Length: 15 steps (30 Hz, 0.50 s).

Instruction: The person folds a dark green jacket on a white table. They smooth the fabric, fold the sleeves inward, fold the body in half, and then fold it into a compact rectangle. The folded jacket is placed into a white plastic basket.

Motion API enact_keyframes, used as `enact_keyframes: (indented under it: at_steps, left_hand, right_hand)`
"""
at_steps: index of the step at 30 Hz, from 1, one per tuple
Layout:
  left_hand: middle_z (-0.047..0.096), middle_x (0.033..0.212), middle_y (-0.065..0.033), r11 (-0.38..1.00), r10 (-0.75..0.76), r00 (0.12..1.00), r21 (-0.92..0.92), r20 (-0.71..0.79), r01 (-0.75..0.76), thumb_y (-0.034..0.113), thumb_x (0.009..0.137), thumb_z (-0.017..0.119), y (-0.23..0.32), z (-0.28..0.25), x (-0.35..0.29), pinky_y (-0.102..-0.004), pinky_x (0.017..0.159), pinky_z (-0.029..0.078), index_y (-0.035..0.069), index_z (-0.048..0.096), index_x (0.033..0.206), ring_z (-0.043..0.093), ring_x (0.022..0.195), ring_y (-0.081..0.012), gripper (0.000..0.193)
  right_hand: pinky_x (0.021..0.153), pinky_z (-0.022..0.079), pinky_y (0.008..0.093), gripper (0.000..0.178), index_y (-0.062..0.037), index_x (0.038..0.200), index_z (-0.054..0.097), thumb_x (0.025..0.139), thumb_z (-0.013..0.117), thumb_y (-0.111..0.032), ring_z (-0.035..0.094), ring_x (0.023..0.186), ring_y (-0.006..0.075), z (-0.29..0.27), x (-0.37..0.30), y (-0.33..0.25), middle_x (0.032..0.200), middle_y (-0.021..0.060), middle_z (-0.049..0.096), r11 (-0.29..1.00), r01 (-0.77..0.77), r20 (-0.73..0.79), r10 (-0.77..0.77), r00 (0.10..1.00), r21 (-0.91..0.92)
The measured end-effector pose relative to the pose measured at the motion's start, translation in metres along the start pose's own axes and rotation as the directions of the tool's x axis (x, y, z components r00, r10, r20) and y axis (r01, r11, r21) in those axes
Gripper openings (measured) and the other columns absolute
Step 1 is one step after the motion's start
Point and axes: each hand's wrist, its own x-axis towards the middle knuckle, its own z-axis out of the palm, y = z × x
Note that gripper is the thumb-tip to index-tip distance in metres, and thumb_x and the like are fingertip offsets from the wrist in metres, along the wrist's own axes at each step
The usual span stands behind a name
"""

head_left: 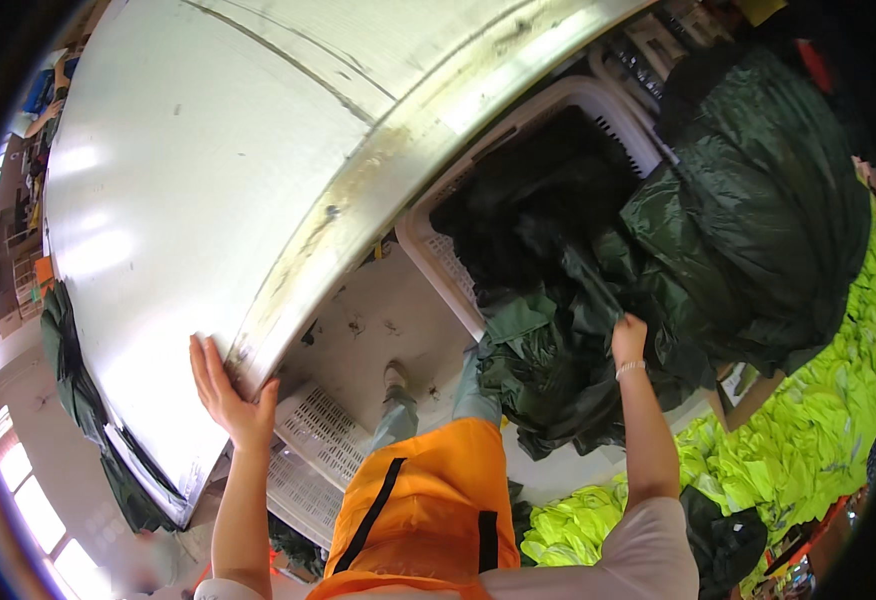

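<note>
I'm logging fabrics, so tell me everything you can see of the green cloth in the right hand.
The cloth is dark green, thin-looking and slightly shiny, perhaps synthetic. It is crumpled in many folds, one narrow fold gathered in the closed right grip. It bunches at the near end of the white basket, against darker fabric; where its edges lie cannot be told.

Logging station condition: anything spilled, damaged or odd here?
Yes. The white table's edge looks odd: brownish stains and dark marks. Dark green cloth spills past the near end of the pale basket, bunched where the right hand grips it. Yellow-green cloth lies loosely heaped at lower right.
</note>
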Motion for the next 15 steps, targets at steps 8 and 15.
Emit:
enact_keyframes:
  at_steps: [8, 15]
  left_hand:
    - [0.047, 0.131, -0.0193, 0.891, 0.326, 0.944, -0.351, 0.058, -0.287, 0.033, 0.072, 0.071, 0.024, -0.027, -0.019, -0.0487, 0.102, 0.034, 0.007, 0.048, 0.127, 0.043, 0.121, -0.0371, 0.065]
    - [0.061, 0.116, -0.012, -0.407, 0.633, 0.177, 0.13, 0.753, 0.904, 0.055, 0.09, 0.047, 0.16, -0.058, -0.084, -0.0358, 0.091, 0.044, 0.004, 0.047, 0.131, 0.059, 0.101, -0.0214, 0.066]
  right_hand:
    - [0.056, 0.033, 0.0215, 0.02, 0.0075, 0.08, 0.058, 0.073, 0.042, -0.001, 0.04, 0.064, 0.0045, -0.125, -0.264, -0.192, 0.064, -0.0031, 0.046, 0.987, 0.109, 0.137, -0.125, 0.983, 0.116]
    - [0.049, 0.04, 0.0318, 0.017, 0.0037, 0.078, 0.058, 0.068, 0.045, -0.002, 0.051, 0.051, 0.0249, -0.122, -0.433, -0.322, 0.059, 0.0116, 0.051, 0.76, 0.33, 0.654, -0.65, 0.387, 0.561]
